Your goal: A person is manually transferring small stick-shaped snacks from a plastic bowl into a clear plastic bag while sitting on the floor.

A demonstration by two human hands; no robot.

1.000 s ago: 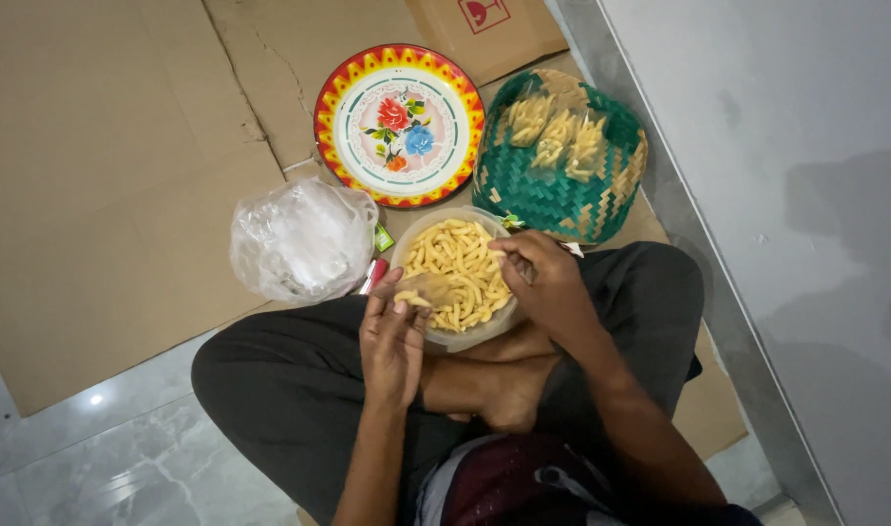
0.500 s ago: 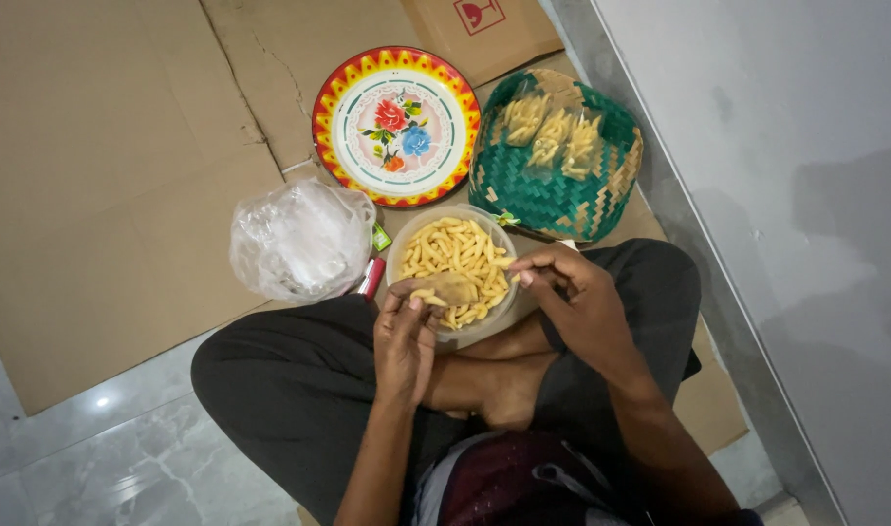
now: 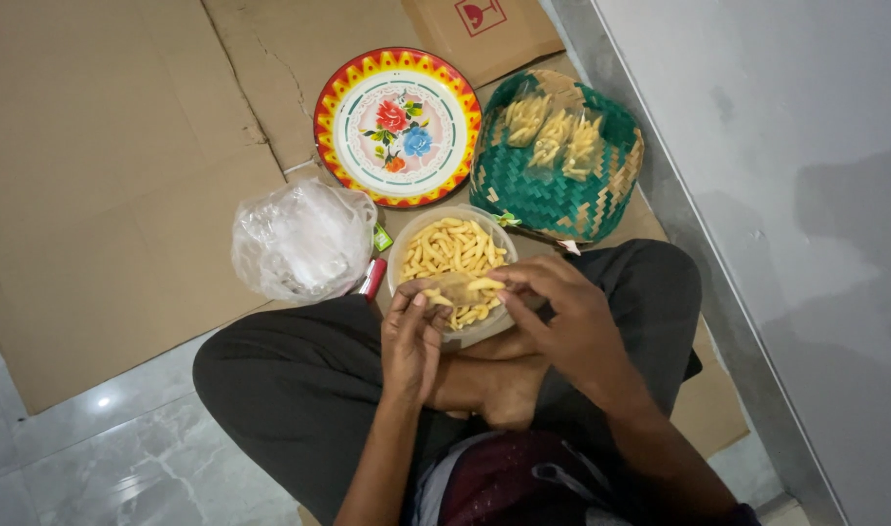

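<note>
- The left hand (image 3: 411,341) pinches a small clear bag (image 3: 452,288), thin and see-through, at mid-frame over the plastic bowl (image 3: 403,245) of pale yellow snack sticks (image 3: 452,248).
- The right hand (image 3: 560,317) grips one stick (image 3: 484,284) at the bag's mouth.
- Upper right: a green woven basket (image 3: 553,190).

Plate (image 3: 398,127) – red-yellow rim, floral centre; basket (image 3: 556,190) – green-tan weave; snack sticks (image 3: 453,251) yellow; cardboard (image 3: 105,175) brown.
</note>
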